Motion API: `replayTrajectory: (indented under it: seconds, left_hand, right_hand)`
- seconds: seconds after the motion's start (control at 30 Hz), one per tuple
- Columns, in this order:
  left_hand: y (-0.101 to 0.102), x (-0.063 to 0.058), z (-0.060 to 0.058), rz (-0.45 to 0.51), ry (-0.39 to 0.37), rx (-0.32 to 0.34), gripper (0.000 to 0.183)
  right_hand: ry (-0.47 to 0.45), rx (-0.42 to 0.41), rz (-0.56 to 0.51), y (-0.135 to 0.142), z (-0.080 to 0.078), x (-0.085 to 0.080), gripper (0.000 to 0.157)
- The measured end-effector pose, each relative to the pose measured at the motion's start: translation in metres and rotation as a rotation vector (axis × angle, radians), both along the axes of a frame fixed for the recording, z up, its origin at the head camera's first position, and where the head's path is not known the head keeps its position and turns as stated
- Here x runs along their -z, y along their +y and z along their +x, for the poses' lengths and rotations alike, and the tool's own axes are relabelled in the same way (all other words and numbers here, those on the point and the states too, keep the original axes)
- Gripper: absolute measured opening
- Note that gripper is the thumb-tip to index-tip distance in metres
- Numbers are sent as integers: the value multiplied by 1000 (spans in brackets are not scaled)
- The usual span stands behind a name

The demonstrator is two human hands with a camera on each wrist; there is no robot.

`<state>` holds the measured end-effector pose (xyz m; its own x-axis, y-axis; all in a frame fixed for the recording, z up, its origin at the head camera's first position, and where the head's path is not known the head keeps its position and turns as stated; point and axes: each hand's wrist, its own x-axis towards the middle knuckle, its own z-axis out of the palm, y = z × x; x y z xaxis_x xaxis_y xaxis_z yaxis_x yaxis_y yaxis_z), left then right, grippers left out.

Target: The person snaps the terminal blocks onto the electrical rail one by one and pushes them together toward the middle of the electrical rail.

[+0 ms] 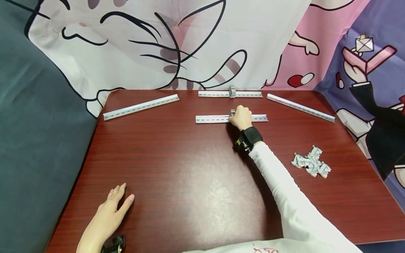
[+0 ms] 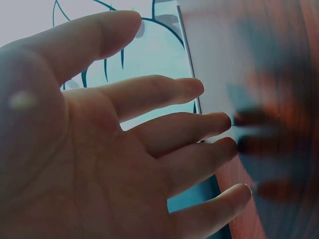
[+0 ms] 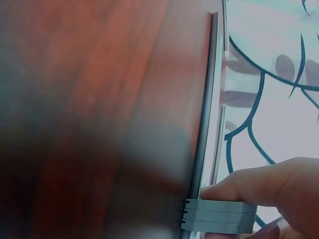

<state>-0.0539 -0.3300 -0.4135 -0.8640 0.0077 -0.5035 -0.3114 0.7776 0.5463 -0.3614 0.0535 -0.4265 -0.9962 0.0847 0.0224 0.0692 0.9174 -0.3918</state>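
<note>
My right hand [image 1: 241,118] pinches a small stack of grey terminal blocks [image 3: 219,217] between thumb and finger. The stack sits across a slotted metal DIN rail [image 1: 211,119], a bit right of its middle. In the right wrist view the rail's long edge runs up from under the blocks. My left hand [image 1: 109,212] is at the table's left front with fingers spread and straight, holding nothing. Its palm and fingers fill the left wrist view, with the fingertips close to the tabletop.
Behind, another DIN rail [image 1: 215,93] carries a grey terminal block [image 1: 232,92]. More rails lie slanted at the back left [image 1: 140,107] and back right [image 1: 300,107]. A loose pile of grey terminal blocks [image 1: 311,162] lies on the right of the brown table [image 1: 177,165].
</note>
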Motion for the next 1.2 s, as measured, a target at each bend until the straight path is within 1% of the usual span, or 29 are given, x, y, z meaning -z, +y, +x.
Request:
replayTrajectory:
  seconds: [0.2, 0.33, 0.57, 0.77, 0.97, 1.2]
  left_hand:
    - [1, 3, -1, 42, -70, -17, 90]
    - [3, 6, 0, 54, -89, -28, 90]
    - [5, 9, 2, 53, -45, -42, 89]
    - [5, 9, 2, 53, -62, -48, 89]
    - [6, 9, 2, 60, -73, -51, 90]
    - [5, 9, 4, 72, -44, -47, 88]
  right_hand:
    - [-17, 14, -8, 3, -14, 0, 31]
    - [-32, 18, -9, 6, -23, -1, 33]
    - [-35, 38, -31, 9, -37, -2, 31]
    - [-41, 34, -21, 11, -47, -1, 38]
    - [-33, 22, 4, 9, -55, 0, 34]
    - [-38, 12, -17, 9, -61, -3, 32]
